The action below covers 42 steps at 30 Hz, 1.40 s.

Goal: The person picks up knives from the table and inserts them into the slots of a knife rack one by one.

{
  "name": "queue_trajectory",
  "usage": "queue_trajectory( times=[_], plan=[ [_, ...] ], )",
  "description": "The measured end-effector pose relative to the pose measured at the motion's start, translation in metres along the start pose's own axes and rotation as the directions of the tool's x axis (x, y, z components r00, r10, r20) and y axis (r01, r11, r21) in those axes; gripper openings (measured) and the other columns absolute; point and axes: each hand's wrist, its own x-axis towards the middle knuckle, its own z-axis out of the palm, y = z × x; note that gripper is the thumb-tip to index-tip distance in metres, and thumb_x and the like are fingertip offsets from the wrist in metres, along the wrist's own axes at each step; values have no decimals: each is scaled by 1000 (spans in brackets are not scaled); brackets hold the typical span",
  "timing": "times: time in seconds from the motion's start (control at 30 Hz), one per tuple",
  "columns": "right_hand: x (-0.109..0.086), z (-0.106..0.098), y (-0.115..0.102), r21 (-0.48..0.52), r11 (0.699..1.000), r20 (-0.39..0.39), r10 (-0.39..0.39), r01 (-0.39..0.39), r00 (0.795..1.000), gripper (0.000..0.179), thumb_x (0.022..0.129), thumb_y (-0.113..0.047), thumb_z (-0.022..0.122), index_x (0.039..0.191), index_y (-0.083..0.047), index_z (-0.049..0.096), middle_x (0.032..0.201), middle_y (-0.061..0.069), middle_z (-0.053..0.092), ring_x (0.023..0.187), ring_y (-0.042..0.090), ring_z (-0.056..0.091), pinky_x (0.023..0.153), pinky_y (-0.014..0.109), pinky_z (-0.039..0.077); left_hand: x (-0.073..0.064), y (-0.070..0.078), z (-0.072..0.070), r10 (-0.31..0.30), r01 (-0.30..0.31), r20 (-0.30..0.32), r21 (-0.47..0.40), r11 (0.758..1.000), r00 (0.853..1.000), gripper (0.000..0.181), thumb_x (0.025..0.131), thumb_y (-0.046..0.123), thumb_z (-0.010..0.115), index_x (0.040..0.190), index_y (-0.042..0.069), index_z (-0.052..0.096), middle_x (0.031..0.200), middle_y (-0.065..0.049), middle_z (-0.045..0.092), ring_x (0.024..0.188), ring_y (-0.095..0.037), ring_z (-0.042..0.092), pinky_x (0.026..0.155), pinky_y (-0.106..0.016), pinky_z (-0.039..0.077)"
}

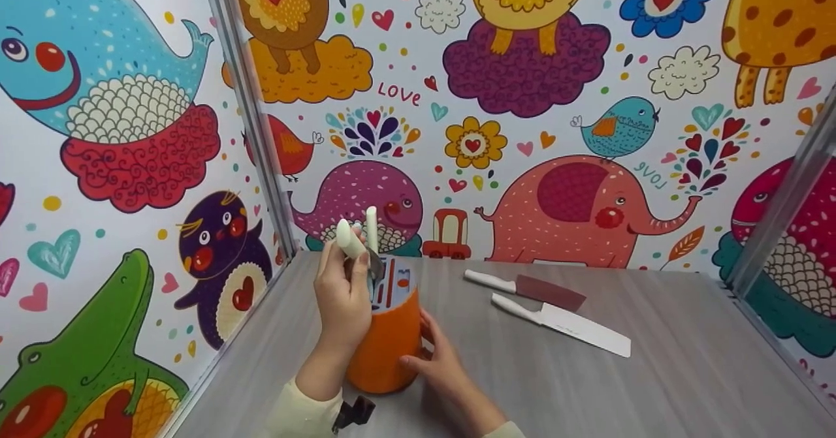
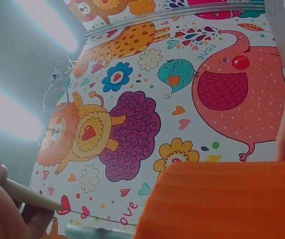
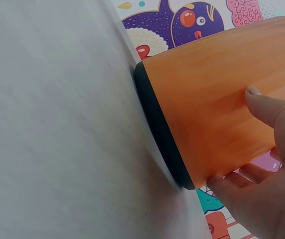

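An orange knife block (image 1: 385, 346) with a grey slotted top stands on the table, its dark base showing in the right wrist view. My left hand (image 1: 343, 294) grips the cream handle (image 1: 351, 239) of a knife over the block's top left side. Its blade (image 1: 376, 266) is partly hidden by the fingers; how far it sits in a slot I cannot tell. Just behind it a second cream handle (image 1: 371, 226) rises upright. My right hand (image 3: 281, 134) holds the block (image 3: 207, 109) low on its right side, thumb on one face and fingers curled round another.
Right of the block lie a knife with a dark reddish blade (image 1: 552, 291) and a white-bladed cleaver-shaped knife (image 1: 584, 330), handles to the left. The grey table (image 1: 522, 386) meets cartoon-printed walls (image 1: 418, 131) at the back and left.
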Motion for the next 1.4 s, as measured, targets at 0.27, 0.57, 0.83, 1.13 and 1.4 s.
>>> queue_trajectory(
  times=[0.27, 0.57, 0.83, 1.13, 1.4],
  plan=[
    [-1, -1, -1, -29, 999, -15, -36, 35, 999, 96, 90, -19, 87, 168, -19, 31, 170, 15, 40, 156, 40, 39, 126, 63, 34, 0, -8, 10, 56, -59, 33, 88, 994, 998, 32, 104, 4, 66, 134, -6, 64, 114, -17, 65, 105, -26, 66, 99, -46, 61],
    [-1, -1, 0, -56, 997, -12, -57, 56, 998, 97, 90, -18, 87, 168, -15, 30, 169, 18, 40, 155, 42, 39, 124, 62, 37, -5, -25, 16, 31, -38, 57, 130, 991, 998, 31, 104, 4, 66, 132, -8, 63, 115, -20, 66, 107, -32, 68, 101, -49, 59],
    [0, -1, 1, -29, 999, -9, -35, 35, 999, 96, 89, -17, 88, 167, -15, 32, 169, 17, 41, 155, 41, 40, 124, 61, 37, -7, -28, 21, -35, 25, 52, 182, 983, 998, 32, 104, 8, 68, 132, -7, 65, 117, -20, 69, 110, -35, 72, 100, -50, 60],
    [-1, -2, 0, -20, 1000, -6, -22, 21, 1000, 94, 90, -17, 87, 167, -19, 33, 169, 15, 41, 156, 39, 40, 125, 61, 35, -11, -27, 25, -155, 144, 30, 222, 964, 988, 35, 98, 14, 78, 129, 0, 72, 119, -17, 78, 110, -34, 78, 91, -44, 64],
    [-1, 0, -1, -35, 997, -7, -62, 62, 998, 94, 88, -14, 88, 166, -16, 35, 167, 16, 43, 154, 41, 42, 123, 60, 38, -12, -28, 27, -197, 197, -14, 142, 970, 980, 36, 95, 11, 80, 129, -1, 73, 124, -19, 78, 112, -35, 77, 89, -42, 63]
  ],
)
